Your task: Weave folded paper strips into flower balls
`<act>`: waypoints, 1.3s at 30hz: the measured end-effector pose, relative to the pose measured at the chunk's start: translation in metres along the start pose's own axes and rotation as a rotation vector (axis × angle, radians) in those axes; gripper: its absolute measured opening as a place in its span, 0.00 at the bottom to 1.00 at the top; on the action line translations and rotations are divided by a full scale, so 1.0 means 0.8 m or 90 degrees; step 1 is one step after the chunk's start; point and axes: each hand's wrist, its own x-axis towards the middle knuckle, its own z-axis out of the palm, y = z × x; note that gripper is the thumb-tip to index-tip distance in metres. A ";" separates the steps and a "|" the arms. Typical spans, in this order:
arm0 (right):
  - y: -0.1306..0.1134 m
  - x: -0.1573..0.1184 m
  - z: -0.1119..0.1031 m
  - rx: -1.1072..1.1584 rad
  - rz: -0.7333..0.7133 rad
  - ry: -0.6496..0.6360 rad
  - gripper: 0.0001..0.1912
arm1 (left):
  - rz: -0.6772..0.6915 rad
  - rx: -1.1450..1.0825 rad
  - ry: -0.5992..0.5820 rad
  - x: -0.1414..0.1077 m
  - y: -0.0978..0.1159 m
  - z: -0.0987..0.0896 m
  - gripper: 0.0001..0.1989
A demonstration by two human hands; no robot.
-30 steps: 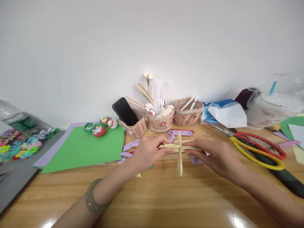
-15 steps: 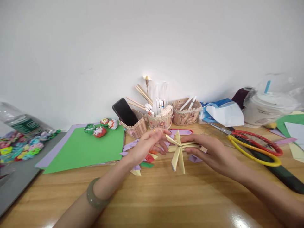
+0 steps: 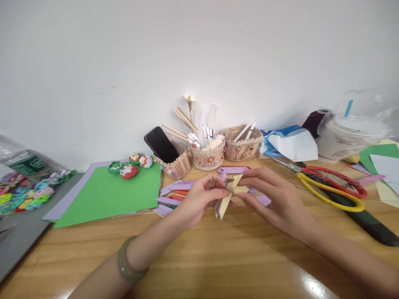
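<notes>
A pale yellow folded-paper star (image 3: 225, 204) with pointed arms is held a little above the wooden table, between both hands. My left hand (image 3: 199, 201) pinches its left side between thumb and fingers. On the other side, the thumb and fingertips of my right hand (image 3: 277, 199) close on its right arms. Coloured layers show along some of the folded edges. Behind my left hand lie folded paper strips (image 3: 179, 187) in purple, red and green, partly covered by the hand. A purple folded piece (image 3: 263, 200) shows under my right hand.
Green paper (image 3: 109, 195) with crocheted balls (image 3: 128, 171) lies left. Behind stand wooden-stick baskets (image 3: 208, 160), one holding a phone (image 3: 161, 144). Scissors with yellow and red handles (image 3: 330, 193) lie right, near a lidded cup (image 3: 350, 139). A bottle (image 3: 26, 162) is far left.
My left hand has moved right and now pinches the paper star, which has turned and drawn closer together. My right hand has shifted its hold. The view has shifted slightly.
</notes>
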 end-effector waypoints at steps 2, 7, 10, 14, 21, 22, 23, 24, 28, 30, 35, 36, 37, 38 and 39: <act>-0.001 -0.002 -0.002 -0.023 0.039 0.072 0.06 | 0.003 0.034 0.006 -0.001 0.001 0.001 0.12; -0.006 -0.002 -0.002 -0.033 0.049 0.007 0.09 | 0.059 0.122 -0.011 0.000 0.000 0.003 0.08; -0.010 0.000 0.000 0.028 0.109 -0.060 0.10 | 0.065 0.210 -0.004 0.000 -0.002 0.003 0.06; -0.017 0.000 0.000 0.055 0.177 -0.048 0.12 | 0.129 0.413 0.053 -0.007 -0.005 0.010 0.05; -0.025 -0.006 0.006 0.040 0.142 -0.003 0.12 | 0.305 0.690 0.160 -0.023 -0.008 0.022 0.04; -0.025 -0.006 0.007 0.046 0.144 -0.003 0.11 | 0.306 0.699 0.167 -0.023 -0.008 0.022 0.05; -0.025 -0.007 0.007 0.051 0.145 -0.003 0.11 | 0.302 0.705 0.173 -0.023 -0.008 0.022 0.05; -0.025 -0.007 0.008 0.052 0.147 0.000 0.11 | 0.295 0.707 0.177 -0.023 -0.007 0.022 0.05; -0.027 -0.010 0.009 0.023 0.150 0.010 0.11 | 0.284 0.700 0.176 -0.022 -0.007 0.021 0.06; -0.028 -0.011 0.010 0.006 0.142 0.023 0.10 | 0.282 0.693 0.175 -0.022 -0.008 0.021 0.06; -0.030 -0.011 0.011 -0.008 0.123 0.052 0.08 | 0.278 0.685 0.181 -0.022 -0.008 0.021 0.06; -0.030 -0.011 0.011 -0.008 0.117 0.059 0.08 | 0.279 0.683 0.181 -0.023 -0.007 0.022 0.06; -0.030 -0.011 0.010 -0.007 0.110 0.065 0.07 | 0.280 0.680 0.180 -0.023 -0.006 0.022 0.06; -0.030 -0.010 0.010 -0.005 0.104 0.072 0.07 | 0.281 0.676 0.180 -0.023 -0.005 0.023 0.06; -0.030 -0.010 0.009 -0.002 0.101 0.077 0.07 | 0.284 0.673 0.179 -0.023 -0.004 0.023 0.06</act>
